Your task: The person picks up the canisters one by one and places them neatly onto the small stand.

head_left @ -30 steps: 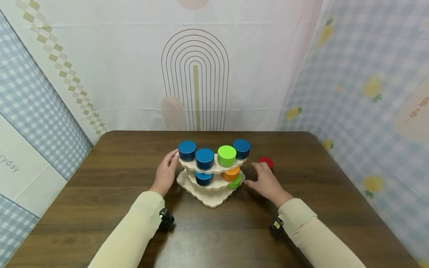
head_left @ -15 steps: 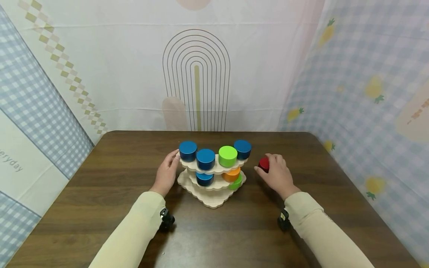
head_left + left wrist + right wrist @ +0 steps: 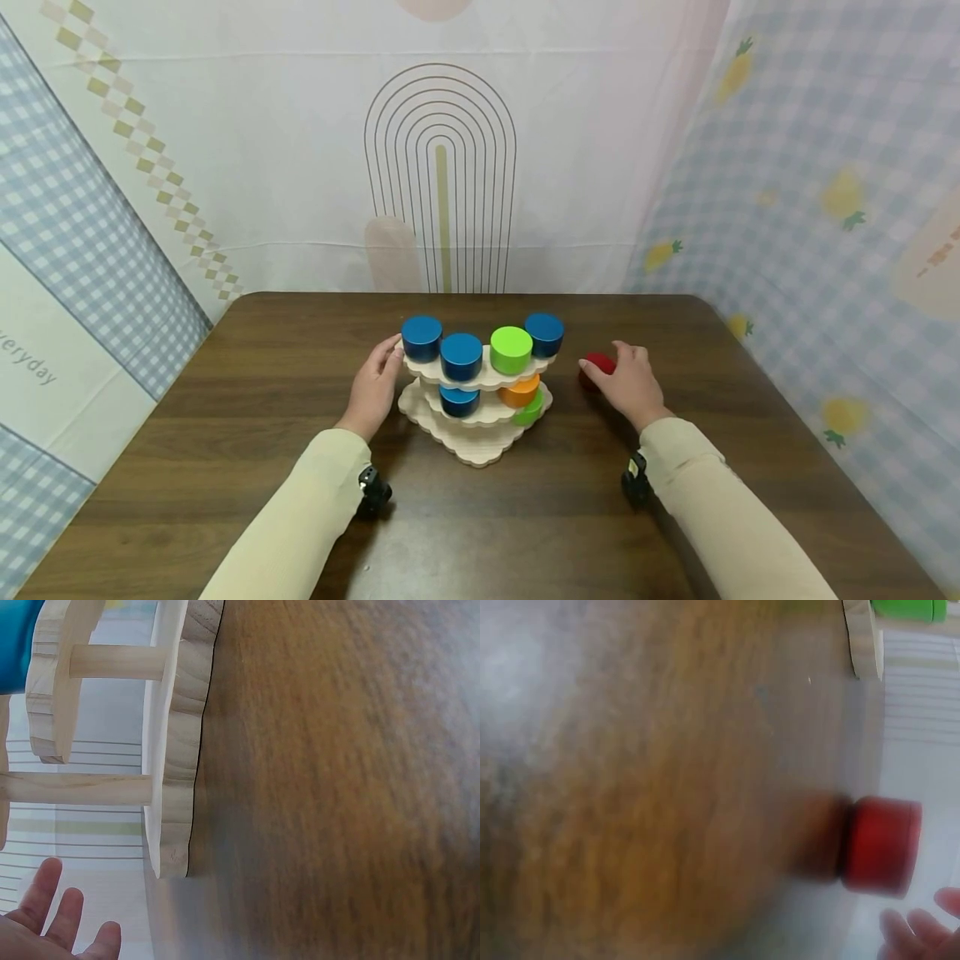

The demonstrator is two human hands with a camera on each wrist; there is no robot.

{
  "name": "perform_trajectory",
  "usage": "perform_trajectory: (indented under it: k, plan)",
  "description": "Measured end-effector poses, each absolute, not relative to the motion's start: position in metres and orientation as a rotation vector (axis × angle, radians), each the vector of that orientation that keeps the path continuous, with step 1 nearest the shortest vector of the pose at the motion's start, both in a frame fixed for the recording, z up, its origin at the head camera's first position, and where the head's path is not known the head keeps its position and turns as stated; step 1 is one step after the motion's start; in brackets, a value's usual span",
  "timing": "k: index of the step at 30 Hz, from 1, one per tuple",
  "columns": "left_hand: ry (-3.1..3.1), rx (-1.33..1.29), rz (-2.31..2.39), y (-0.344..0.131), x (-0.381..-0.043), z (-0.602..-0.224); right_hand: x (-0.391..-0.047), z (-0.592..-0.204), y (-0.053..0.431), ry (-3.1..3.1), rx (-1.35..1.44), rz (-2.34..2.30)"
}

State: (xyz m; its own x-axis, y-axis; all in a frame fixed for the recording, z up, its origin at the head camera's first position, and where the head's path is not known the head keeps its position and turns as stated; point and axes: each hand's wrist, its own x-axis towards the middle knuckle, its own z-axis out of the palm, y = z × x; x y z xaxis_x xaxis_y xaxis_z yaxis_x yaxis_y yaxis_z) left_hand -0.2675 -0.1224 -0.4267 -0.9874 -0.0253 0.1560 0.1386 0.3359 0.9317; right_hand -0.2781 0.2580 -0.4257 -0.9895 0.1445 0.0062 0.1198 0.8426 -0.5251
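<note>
A pale wooden tiered balancing stand (image 3: pixel 471 446) with scalloped tiers stands mid-table. Several blue cylinders (image 3: pixel 461 356), a green cylinder (image 3: pixel 512 350) and an orange cylinder (image 3: pixel 521 390) sit on it, with another green one low at the right. My left hand (image 3: pixel 372 385) pinches the left corner of the top tier between thumb and forefinger; its other fingers (image 3: pixel 66 915) spread free in the left wrist view. My right hand (image 3: pixel 628 387) is beside a red cylinder (image 3: pixel 597 371) on the table, thumb and fingers loosely around it. A gap shows between the fingers and the red cylinder (image 3: pixel 883 846) in the right wrist view.
The dark wooden table (image 3: pixel 480 533) ends at a back edge just before a printed white curtain (image 3: pixel 300 167). A checked blue cloth (image 3: pixel 810 208) hangs along the right side. Wrist cameras (image 3: pixel 372 492) sit on both sleeves.
My right hand has moved right from beside the stand to the red cylinder, which has shifted slightly near the hand. The left hand and the stand keep their place.
</note>
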Motion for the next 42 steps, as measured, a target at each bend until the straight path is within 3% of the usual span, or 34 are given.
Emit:
perform_trajectory:
  k: [16, 42]
  plan:
    - [-2.445, -0.096, -1.734, -0.120, -0.266, -0.424, -0.291, -0.438, 0.273, -3.004, -0.309, 1.110]
    - [-2.457, -0.095, -1.721, -0.122, -0.267, -0.427, -0.294, -0.446, 0.273, -3.001, -0.204, 1.190]
